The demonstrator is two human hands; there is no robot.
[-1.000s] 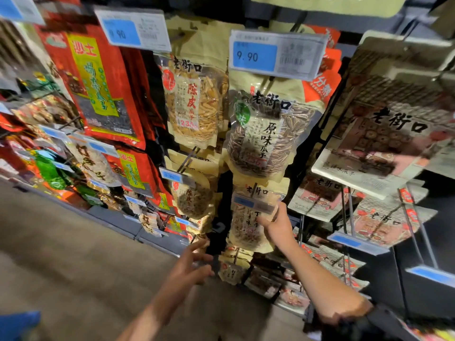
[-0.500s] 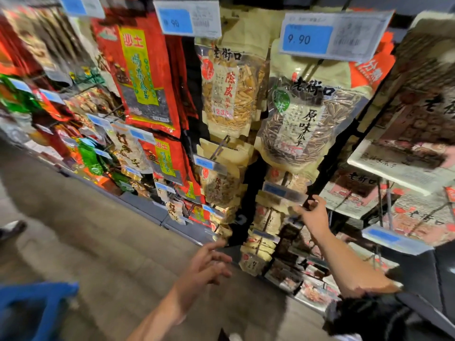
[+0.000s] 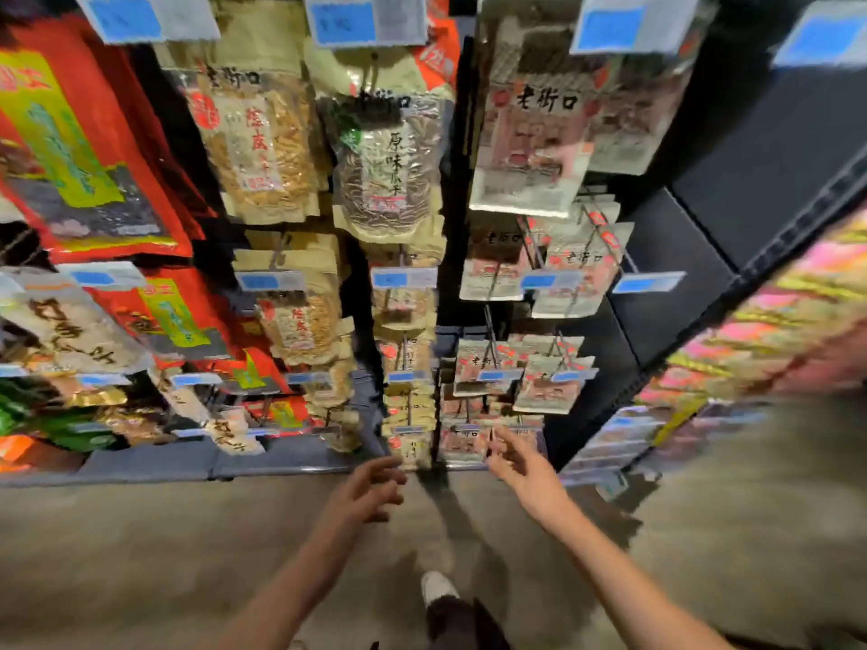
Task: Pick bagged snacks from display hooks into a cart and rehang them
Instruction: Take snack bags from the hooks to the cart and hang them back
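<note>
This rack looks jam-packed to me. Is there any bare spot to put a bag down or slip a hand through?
Bare room: the floor below the rack, around both empty hands, left hand and right hand, and the dark end panel right of the pink bags. The hooks themselves are crowded, bags overlapping.

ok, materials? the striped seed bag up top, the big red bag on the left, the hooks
Seed bag: looks like a clear glossy plastic front, since the seeds show through, with a kraft-paper-look tan border. Red bag: glossy printed film; its sheen suggests plastic or foil laminate. Hooks: thin dark wire, probably metal, too blurred to be sure.
</note>
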